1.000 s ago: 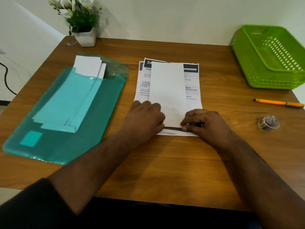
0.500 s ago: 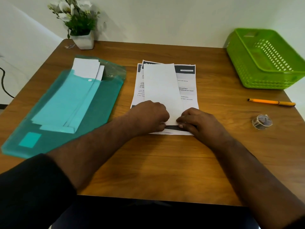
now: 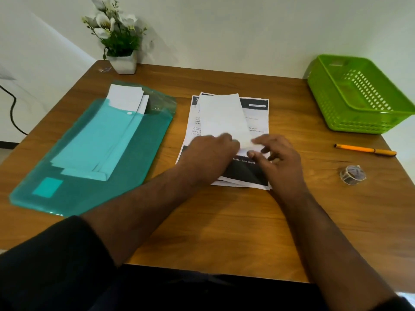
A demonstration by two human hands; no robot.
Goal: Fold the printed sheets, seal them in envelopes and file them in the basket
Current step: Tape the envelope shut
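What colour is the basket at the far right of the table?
Bright green, with slotted sides; the basket shows best, and only, in the head view.

A wood-grain tabletop (image 3: 224,232) stands against a plain off-white wall (image 3: 224,30). A black cable (image 3: 11,108) hangs beside its left edge. Soft, even light.

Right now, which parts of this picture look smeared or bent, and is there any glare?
Head view: both hands are motion-blurred, the left hand and right hand smeared over the folded sheet; the green basket is blurred too. The wide lens bows the table edges. Soft light, faint shadows under the forearms; small glints on the teal plastic folder.
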